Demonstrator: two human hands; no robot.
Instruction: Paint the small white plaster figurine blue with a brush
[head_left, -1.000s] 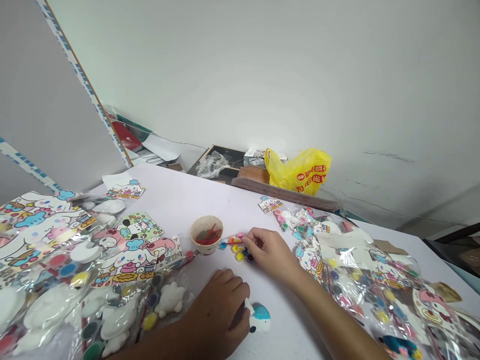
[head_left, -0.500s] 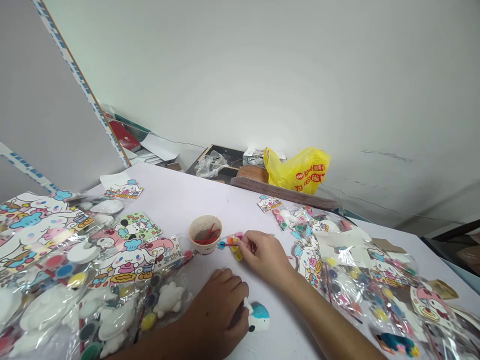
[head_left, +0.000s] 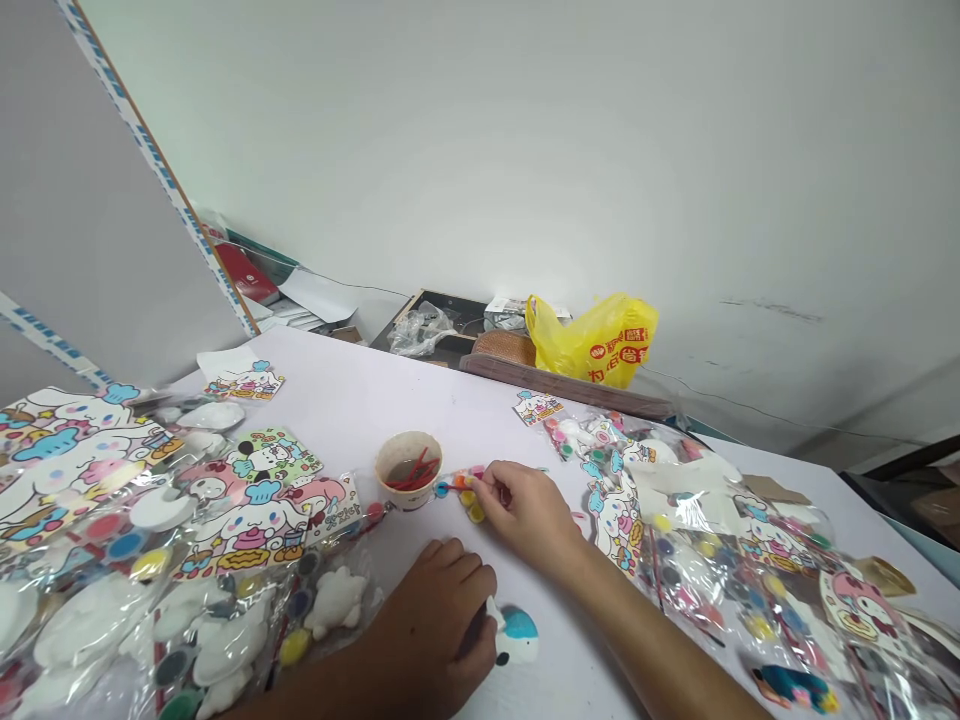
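Note:
My right hand (head_left: 517,510) is closed in a pinch on a thin red paintbrush (head_left: 455,488). The brush's tip reaches into a blue paint pot (head_left: 441,490), at the left end of a small strip of paint pots (head_left: 475,513) with yellow and orange ones. Curled low on the table, my left hand (head_left: 446,620) grips the left side of a white figurine (head_left: 527,651). Blue paint covers the figurine's upper part, and a black spot shows at its lower left. The fingers hide the rest of it.
A paper cup (head_left: 409,472) of murky water with red sticks in it stands just left of the paint strip. Clear bags (head_left: 225,640) of white figurines and paints lie at left, more bags (head_left: 697,570) at right. Behind the table is a yellow plastic bag (head_left: 600,345).
Almost nothing has moved. The brush tip stays at the blue pot, and both hands keep their places; the view has shifted very slightly.

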